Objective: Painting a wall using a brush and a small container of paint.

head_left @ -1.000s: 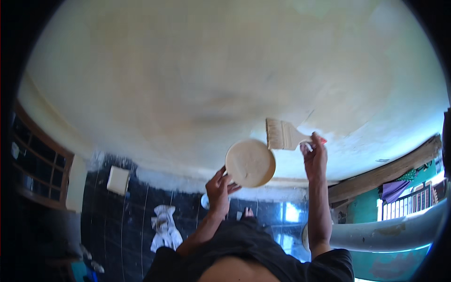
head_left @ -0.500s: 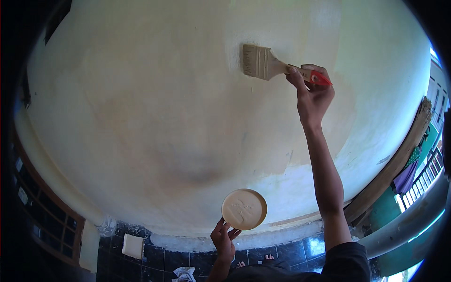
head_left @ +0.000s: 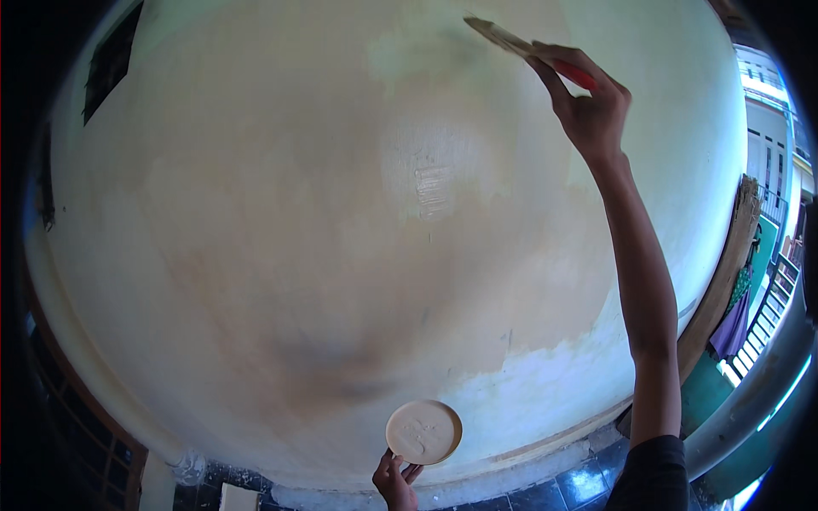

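Note:
My right hand [head_left: 588,102] grips a paintbrush [head_left: 496,36] by its handle, which has a red end. High on the wall [head_left: 290,230], the brush is seen nearly edge-on with its bristles pointing up and left; whether they touch the surface I cannot tell. Below it, a shiny patch of ridged wet paint [head_left: 433,189] shows on the beige coat. Low in the view, my left hand [head_left: 396,485] holds a round shallow dish [head_left: 424,433] of beige paint by its lower rim, the paint's surface marked with streaks.
Dark floor tiles [head_left: 588,485] run along the wall's foot, with a pale square object [head_left: 239,497] at lower left. On the right stand a wooden post [head_left: 720,281], a hanging purple cloth-like thing [head_left: 731,328] and a thick grey pipe [head_left: 750,417]. A dark opening [head_left: 113,64] is at upper left.
My right hand has lifted the brush up the wall and turned it from flat-on to edge-on, leaving the wet patch uncovered. The whole view has tilted upward; the left hand still holds the dish.

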